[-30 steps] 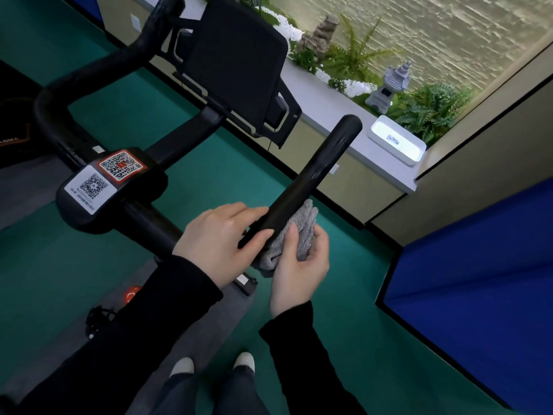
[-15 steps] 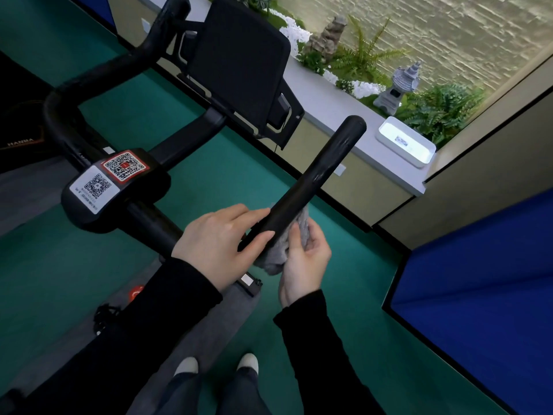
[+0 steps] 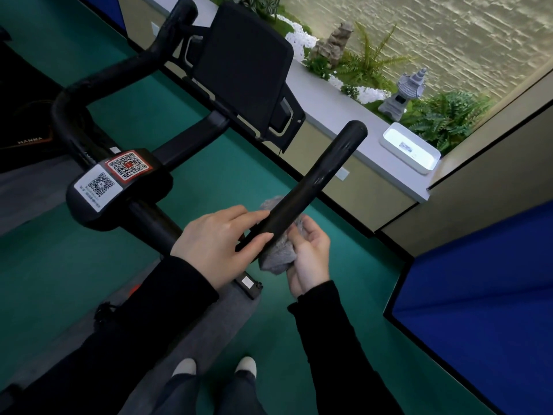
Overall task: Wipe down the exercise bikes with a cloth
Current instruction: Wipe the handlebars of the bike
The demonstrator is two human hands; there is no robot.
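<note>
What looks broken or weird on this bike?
Nothing stands out. The handlebar looks whole; the left hand holds it while the right hand presses a bunched grey cloth against its underside. Both QR stickers lie flat.

Green floor (image 3: 329,339), grey mat (image 3: 215,330), white ledge (image 3: 329,104) with ferns (image 3: 446,121), stone lantern (image 3: 401,91), blue panel (image 3: 478,310), pale stone wall (image 3: 449,31)
</note>
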